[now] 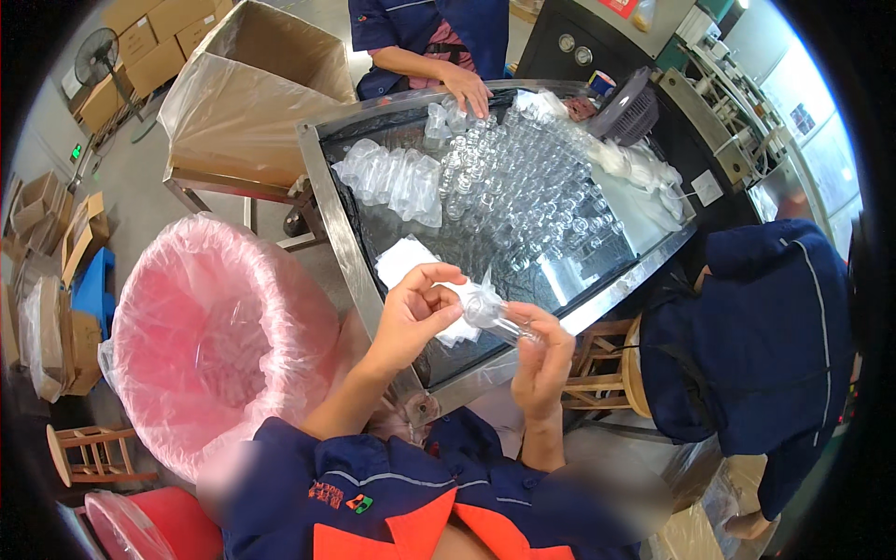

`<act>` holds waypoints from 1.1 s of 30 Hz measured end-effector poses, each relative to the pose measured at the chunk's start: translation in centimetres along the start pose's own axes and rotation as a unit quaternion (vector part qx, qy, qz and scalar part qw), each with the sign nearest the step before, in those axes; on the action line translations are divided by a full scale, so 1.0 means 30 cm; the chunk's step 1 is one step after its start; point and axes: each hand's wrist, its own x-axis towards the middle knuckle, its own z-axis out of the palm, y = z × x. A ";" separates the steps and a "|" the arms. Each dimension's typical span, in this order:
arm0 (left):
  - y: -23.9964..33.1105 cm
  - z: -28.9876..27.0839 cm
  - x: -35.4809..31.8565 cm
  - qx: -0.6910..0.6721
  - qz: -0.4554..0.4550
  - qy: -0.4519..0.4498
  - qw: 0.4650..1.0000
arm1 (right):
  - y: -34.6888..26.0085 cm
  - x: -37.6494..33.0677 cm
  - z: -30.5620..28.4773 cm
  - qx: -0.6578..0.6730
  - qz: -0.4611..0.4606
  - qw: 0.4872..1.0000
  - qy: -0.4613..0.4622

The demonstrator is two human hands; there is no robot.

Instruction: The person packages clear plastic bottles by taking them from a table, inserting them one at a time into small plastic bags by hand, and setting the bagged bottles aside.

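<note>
In front of my chest I hold a small clear piece [485,306] of glass or plastic, with a rounded end and a narrower part. My left hand [417,315] pinches a thin clear film at its rounded end. Fingers of my right hand [544,364] grip the narrower part from the other side. Beneath my left hand lies a stack of white bags or sheets [403,259]. Farther off on the table stand rows of similar clear pieces [532,187]. Left of them lies a row of clear pieces in film [392,182].
A metal-framed table [347,257] spans the middle. At left stands a large bin lined with pink plastic [289,308]; behind it, a film-lined carton [238,131]. Across the table, a co-worker's hand [467,89] touches the pieces. Another person [756,327] sits at right by a wooden stool [639,364].
</note>
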 end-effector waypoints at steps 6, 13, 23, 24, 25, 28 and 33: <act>-0.007 0.040 -0.026 0.024 0.073 -0.145 0.986 | -0.017 0.036 0.049 -0.235 -0.046 0.970 -0.043; 0.056 -0.008 0.087 0.548 0.117 -0.229 0.796 | 0.038 0.049 0.067 -0.166 0.045 0.985 -0.031; 0.079 -0.431 0.625 0.639 0.187 0.180 0.724 | 0.297 0.057 0.044 -0.239 0.073 0.968 0.028; 0.079 -0.471 0.647 0.677 0.146 0.174 0.700 | 0.289 0.063 0.063 -0.236 0.069 0.969 0.017; 0.070 -0.482 0.660 0.678 0.149 0.173 0.699 | 0.285 0.060 0.065 -0.239 0.070 0.968 0.011; 0.025 -0.503 0.656 0.777 0.088 0.148 0.606 | 0.313 0.049 0.056 -0.233 0.095 0.968 0.013; 0.043 -0.386 0.596 0.764 0.246 -0.113 0.586 | 0.313 0.054 0.026 -0.224 0.127 0.966 0.018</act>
